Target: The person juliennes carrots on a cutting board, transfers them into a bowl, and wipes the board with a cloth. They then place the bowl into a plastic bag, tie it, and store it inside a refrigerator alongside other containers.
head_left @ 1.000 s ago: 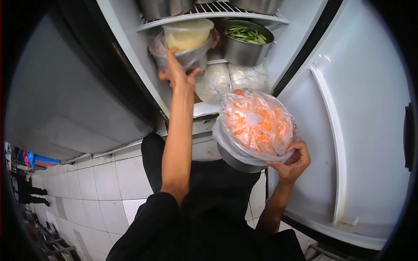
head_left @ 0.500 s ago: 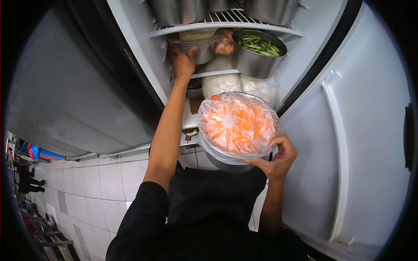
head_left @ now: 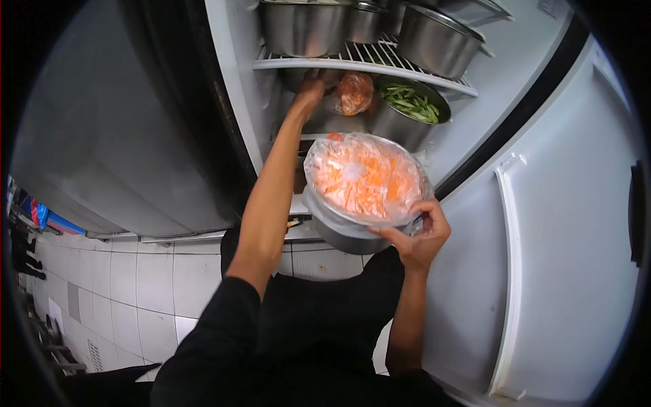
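A round metal pot (head_left: 349, 239) is topped by a clear plastic bag of shredded orange food (head_left: 366, 178). My right hand (head_left: 422, 237) grips its right rim, thumb and fingers pinched on the plastic. My left hand (head_left: 312, 89) reaches into the fridge under the wire shelf, beside a dim metal container at the left; its fingers are partly hidden in shadow. Just right of it sits a plastic bag of orange-red food (head_left: 354, 93). Further right, a metal pot (head_left: 400, 127) holds cut green vegetables (head_left: 411, 103).
More metal pots (head_left: 305, 28) stand on the white wire shelf (head_left: 366, 66). The open fridge door (head_left: 569, 224) is at the right, and a grey panel (head_left: 122, 122) at the left. White floor tiles (head_left: 152, 278) lie below. A person's dark-clothed legs (head_left: 26, 258) show at far left.
My left hand has gone deeper under the shelf, and the container beside it shows less. The bagged orange-red food shows more fully. The view has shifted, with more of the upper shelf visible.
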Action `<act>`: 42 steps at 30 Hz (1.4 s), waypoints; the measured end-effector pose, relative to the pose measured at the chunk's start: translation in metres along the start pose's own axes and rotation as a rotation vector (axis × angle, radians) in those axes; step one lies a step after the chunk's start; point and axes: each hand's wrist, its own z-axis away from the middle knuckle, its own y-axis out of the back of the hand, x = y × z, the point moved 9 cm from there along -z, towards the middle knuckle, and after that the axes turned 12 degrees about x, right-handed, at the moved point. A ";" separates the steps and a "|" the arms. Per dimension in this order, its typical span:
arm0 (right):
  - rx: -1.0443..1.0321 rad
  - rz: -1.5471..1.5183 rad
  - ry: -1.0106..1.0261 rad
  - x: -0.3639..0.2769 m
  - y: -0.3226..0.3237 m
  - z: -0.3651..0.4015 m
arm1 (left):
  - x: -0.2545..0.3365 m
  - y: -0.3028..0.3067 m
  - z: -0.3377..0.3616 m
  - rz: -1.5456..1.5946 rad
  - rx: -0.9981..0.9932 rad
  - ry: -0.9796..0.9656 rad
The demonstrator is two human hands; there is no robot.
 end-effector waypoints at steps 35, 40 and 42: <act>-0.175 0.411 -0.382 0.043 -0.171 -0.085 | 0.026 0.056 0.134 0.034 -0.275 0.787; -0.273 0.605 -0.582 0.044 -0.114 -0.010 | 0.082 0.061 0.148 -0.186 -0.453 0.748; -0.232 0.515 -0.848 0.036 -0.060 0.037 | 0.131 0.053 0.161 -0.349 -0.621 0.744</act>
